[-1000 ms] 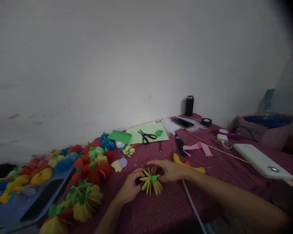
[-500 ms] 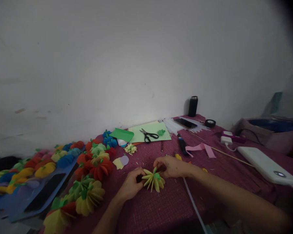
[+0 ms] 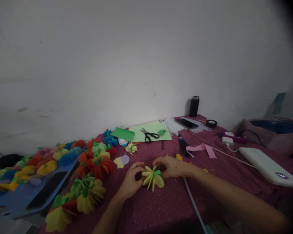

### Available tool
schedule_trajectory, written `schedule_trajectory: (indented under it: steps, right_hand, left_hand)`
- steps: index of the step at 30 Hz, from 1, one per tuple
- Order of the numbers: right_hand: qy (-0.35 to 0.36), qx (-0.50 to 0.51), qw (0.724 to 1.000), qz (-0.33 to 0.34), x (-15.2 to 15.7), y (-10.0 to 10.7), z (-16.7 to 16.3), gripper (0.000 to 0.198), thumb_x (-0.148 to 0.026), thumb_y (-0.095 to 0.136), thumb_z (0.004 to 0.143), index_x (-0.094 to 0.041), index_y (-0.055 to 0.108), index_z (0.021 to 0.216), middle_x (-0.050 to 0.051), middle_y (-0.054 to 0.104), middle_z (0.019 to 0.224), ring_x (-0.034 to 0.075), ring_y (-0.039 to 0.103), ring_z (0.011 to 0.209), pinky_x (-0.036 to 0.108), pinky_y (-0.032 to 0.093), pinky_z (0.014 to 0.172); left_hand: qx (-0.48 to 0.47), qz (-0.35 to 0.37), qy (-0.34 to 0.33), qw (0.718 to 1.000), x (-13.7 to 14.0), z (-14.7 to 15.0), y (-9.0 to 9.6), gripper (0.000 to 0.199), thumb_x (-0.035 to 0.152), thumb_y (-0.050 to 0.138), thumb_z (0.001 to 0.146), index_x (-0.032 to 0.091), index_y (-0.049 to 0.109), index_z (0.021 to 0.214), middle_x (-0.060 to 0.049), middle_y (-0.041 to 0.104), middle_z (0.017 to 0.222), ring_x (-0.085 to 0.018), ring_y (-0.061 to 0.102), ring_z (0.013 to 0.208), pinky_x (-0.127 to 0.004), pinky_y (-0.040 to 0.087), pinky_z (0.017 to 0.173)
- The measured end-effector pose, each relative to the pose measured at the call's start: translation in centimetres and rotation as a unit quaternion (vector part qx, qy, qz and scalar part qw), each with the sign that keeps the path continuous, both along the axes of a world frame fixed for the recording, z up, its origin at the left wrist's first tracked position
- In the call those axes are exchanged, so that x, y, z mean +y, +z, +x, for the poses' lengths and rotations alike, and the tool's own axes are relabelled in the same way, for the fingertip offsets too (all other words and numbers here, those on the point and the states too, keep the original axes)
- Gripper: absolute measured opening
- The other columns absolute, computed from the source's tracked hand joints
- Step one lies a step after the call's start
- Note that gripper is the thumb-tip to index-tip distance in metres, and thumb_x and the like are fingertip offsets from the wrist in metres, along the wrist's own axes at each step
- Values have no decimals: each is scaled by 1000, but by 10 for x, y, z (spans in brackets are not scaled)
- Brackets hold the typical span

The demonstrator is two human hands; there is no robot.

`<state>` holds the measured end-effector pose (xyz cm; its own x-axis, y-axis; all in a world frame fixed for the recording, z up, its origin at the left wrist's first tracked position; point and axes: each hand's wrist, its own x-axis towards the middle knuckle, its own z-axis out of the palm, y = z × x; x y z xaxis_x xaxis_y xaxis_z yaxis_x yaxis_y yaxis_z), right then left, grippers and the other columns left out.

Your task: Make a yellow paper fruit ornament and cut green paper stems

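A yellow paper pumpkin point(image 3: 151, 179) with fanned segments and a green top is between my two hands, low over the maroon cloth. My left hand point(image 3: 133, 179) grips its left side, fingers curled. From the right, my right hand point(image 3: 169, 166) pinches it near the green top; those fingertips are partly hidden behind the paper. Left of my hands lie more finished paper pumpkins, among them a yellow one point(image 3: 90, 195) and a red one point(image 3: 102, 167). A small yellow and lilac paper piece point(image 3: 121, 161) rests just beyond my left hand.
Black-handled scissors point(image 3: 149, 135) lie on pale green sheets point(image 3: 134, 130) at the back. To the right are a utility knife point(image 3: 183, 145), pink ribbon point(image 3: 202, 149), a thin stick point(image 3: 230, 157) and a white power bank point(image 3: 268, 165). A black can point(image 3: 194, 106) stands by the wall.
The yellow pumpkin has turned slightly in my hands, and its segments are spread differently. My left fingers have shifted up a little along its side.
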<state>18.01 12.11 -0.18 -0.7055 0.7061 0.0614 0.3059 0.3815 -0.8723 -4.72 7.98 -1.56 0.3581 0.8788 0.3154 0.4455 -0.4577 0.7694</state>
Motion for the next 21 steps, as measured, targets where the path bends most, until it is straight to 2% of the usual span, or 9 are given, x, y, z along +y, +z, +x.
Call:
schedule_trajectory:
  steps: [3, 6, 9, 14, 18, 21]
  right_hand:
    - [-4, -9, 1000, 23, -2, 0, -1, 43, -14, 65, 62, -16, 54, 104, 1, 66, 85, 15, 61, 72, 27, 47, 67]
    - [4, -1, 999, 35, -4, 1, -1, 50, -15, 65, 64, -17, 50, 112, 2, 66, 88, 15, 61, 75, 27, 47, 68]
    - [13, 9, 999, 39, -7, 5, -1, 55, -17, 65, 66, -16, 44, 118, 3, 65, 91, 15, 61, 77, 27, 47, 69]
    - [21, -1, 999, 47, -12, 10, 1, 56, -17, 63, 69, -15, 42, 120, 4, 65, 92, 15, 61, 78, 27, 48, 68]
    - [14, -3, 997, 73, -16, 9, 5, 58, -17, 66, 68, -17, 41, 121, 5, 65, 98, 16, 61, 83, 27, 47, 72]
    - [-2, -9, 995, 102, -23, 11, 11, 49, -17, 65, 69, -19, 46, 114, 5, 63, 101, 16, 61, 84, 27, 47, 72]
  left_hand:
    - [3, 21, 30, 999, -1, -4, 0, 13, 14, 59, 74, 20, 64, 84, -6, 54, 104, -20, 52, 99, -33, 39, 87]
    - [-3, 23, 18, 1000, -3, -5, 0, 13, 15, 58, 75, 20, 60, 86, -4, 53, 94, -17, 53, 87, -28, 42, 76]
    - [-27, 26, 18, 999, -5, -4, -1, 7, 15, 57, 75, 19, 53, 81, -2, 53, 86, -15, 51, 79, -25, 40, 69]
    - [-41, 28, 25, 998, -7, -5, 0, 13, 16, 56, 76, 19, 44, 73, -1, 52, 84, -14, 49, 76, -23, 38, 65]
    - [-28, 36, 19, 999, -10, -7, 5, 11, 16, 55, 77, 19, 45, 73, -2, 52, 87, -14, 49, 77, -23, 38, 64]
    - [-18, 48, 9, 999, -12, -7, 9, 4, 16, 52, 79, 18, 51, 76, -2, 52, 87, -14, 49, 76, -23, 39, 65]
